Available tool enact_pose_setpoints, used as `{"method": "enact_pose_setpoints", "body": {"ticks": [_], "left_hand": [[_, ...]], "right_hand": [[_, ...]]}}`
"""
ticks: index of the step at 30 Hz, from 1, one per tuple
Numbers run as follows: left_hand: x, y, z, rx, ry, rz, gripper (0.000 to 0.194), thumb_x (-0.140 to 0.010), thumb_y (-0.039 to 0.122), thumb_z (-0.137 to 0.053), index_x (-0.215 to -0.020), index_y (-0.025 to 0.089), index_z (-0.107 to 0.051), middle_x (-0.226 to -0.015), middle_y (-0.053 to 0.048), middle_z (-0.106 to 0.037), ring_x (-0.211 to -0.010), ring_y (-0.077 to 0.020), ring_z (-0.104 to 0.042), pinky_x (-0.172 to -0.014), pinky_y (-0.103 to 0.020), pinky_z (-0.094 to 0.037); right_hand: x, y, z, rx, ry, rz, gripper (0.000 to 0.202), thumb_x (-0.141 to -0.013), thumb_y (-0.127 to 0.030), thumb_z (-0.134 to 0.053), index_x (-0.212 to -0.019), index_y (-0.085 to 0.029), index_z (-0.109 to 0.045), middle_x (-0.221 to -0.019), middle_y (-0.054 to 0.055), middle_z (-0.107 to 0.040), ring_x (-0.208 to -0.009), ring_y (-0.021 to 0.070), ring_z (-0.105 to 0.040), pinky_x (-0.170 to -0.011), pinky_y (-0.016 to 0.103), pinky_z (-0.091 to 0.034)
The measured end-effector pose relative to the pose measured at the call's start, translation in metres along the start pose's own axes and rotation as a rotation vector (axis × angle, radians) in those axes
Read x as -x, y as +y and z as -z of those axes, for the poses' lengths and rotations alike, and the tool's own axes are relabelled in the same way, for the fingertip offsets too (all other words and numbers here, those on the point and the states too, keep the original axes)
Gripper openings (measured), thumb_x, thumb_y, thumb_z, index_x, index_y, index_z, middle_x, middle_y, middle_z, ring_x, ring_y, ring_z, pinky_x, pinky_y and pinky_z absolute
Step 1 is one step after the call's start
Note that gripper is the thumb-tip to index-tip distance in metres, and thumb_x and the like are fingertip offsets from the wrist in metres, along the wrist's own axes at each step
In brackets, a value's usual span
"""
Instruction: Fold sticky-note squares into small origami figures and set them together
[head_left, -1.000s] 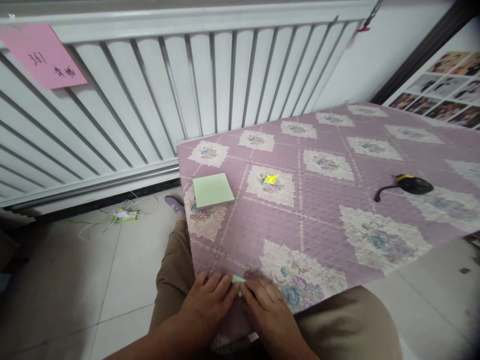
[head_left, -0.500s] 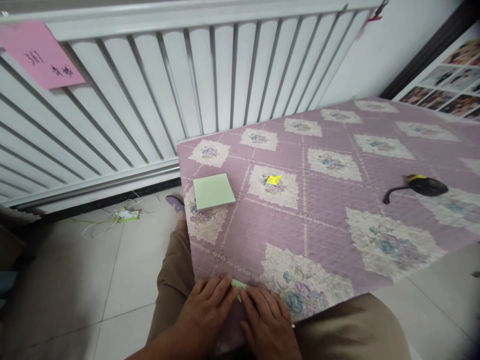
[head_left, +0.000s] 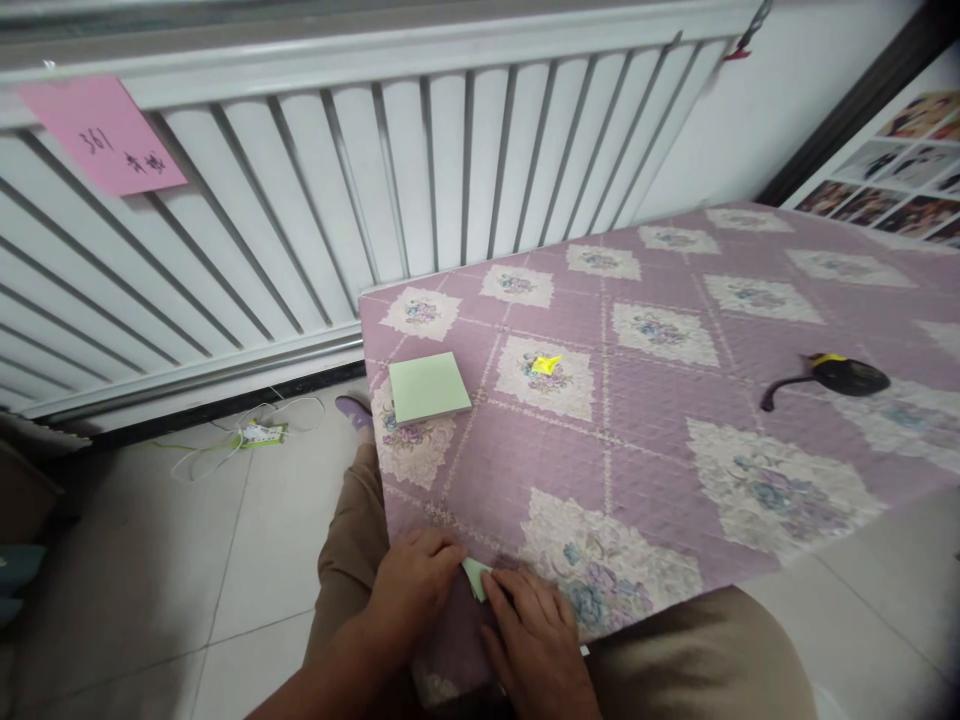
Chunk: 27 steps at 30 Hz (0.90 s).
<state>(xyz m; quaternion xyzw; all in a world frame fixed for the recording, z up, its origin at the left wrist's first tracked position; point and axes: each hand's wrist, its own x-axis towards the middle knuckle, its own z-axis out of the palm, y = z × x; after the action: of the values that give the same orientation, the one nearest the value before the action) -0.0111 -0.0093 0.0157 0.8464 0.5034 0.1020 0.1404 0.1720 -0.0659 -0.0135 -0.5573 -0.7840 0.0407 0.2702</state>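
A small folded piece of light green paper point(head_left: 475, 577) lies on the cloth near the table's front edge, between my two hands. My left hand point(head_left: 417, 580) rests at its left side, fingers bent and close together, fingertips by the paper's edge. My right hand point(head_left: 536, 625) touches the paper's right side with its fingertips, the thumb apart and lower down. Farther back sits a pad of light green sticky notes point(head_left: 429, 387). To the right of the pad is a small folded yellow paper point(head_left: 546, 365).
A purple floral cloth point(head_left: 525, 450) covers the table. A black object with a yellow band point(head_left: 851, 375) lies at the right. Behind stands a white radiator point(head_left: 450, 160) with a pink note point(head_left: 105, 135). A power strip point(head_left: 262, 433) is on the floor.
My left hand has shifted slightly up and left, so more of the small green paper shows. The whole view has tilted a little.
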Motion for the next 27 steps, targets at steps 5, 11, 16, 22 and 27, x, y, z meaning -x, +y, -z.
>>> {"method": "enact_pose_setpoints", "body": {"ticks": [5, 11, 16, 22, 27], "left_hand": [[-0.013, 0.0, 0.005, -0.036, -0.056, -0.02, 0.017, -0.09, 0.018, -0.051, -0.088, 0.024, -0.067, -0.091, 0.0, -0.063, -0.083, -0.0172, -0.058, -0.072, -0.027, -0.047], [-0.014, -0.001, 0.002, -0.092, -0.064, -0.019, 0.015, -0.088, 0.017, -0.052, -0.087, 0.022, -0.066, -0.088, -0.001, -0.063, -0.079, -0.0161, -0.057, -0.068, -0.025, -0.045], [-0.016, 0.0, 0.0, -0.14, -0.081, -0.01, 0.015, -0.088, 0.015, -0.051, -0.084, 0.022, -0.064, -0.085, -0.001, -0.062, -0.075, -0.0159, -0.057, -0.064, -0.024, -0.044], [-0.021, 0.001, 0.003, -0.196, -0.115, -0.023, 0.016, -0.088, 0.016, -0.05, -0.08, 0.02, -0.063, -0.082, -0.001, -0.062, -0.069, -0.0163, -0.057, -0.056, -0.024, -0.041], [-0.024, 0.003, 0.004, -0.196, -0.153, 0.015, 0.019, -0.089, 0.017, -0.048, -0.079, 0.02, -0.063, -0.081, -0.002, -0.061, -0.065, -0.0162, -0.057, -0.052, -0.024, -0.038]], "right_hand": [[-0.005, 0.0, 0.003, -0.005, -0.008, -0.024, 0.03, -0.085, -0.023, -0.054, -0.115, -0.025, -0.059, -0.105, 0.004, -0.067, -0.098, 0.0227, -0.058, -0.088, 0.04, -0.036], [-0.006, 0.0, 0.002, -0.012, 0.01, -0.018, 0.03, -0.086, -0.025, -0.054, -0.115, -0.027, -0.06, -0.106, 0.004, -0.068, -0.099, 0.0233, -0.058, -0.087, 0.039, -0.035], [-0.004, 0.0, 0.002, 0.008, -0.003, 0.01, 0.03, -0.087, -0.027, -0.054, -0.116, -0.028, -0.06, -0.106, 0.004, -0.067, -0.098, 0.023, -0.057, -0.086, 0.039, -0.034], [-0.006, 0.0, 0.001, 0.018, 0.022, 0.024, 0.028, -0.088, -0.028, -0.052, -0.115, -0.027, -0.06, -0.104, 0.005, -0.068, -0.096, 0.0228, -0.057, -0.085, 0.04, -0.034], [-0.008, -0.003, 0.001, 0.08, 0.003, 0.031, 0.027, -0.087, -0.026, -0.054, -0.114, -0.026, -0.061, -0.104, 0.004, -0.068, -0.097, 0.0245, -0.057, -0.085, 0.041, -0.034]]}}
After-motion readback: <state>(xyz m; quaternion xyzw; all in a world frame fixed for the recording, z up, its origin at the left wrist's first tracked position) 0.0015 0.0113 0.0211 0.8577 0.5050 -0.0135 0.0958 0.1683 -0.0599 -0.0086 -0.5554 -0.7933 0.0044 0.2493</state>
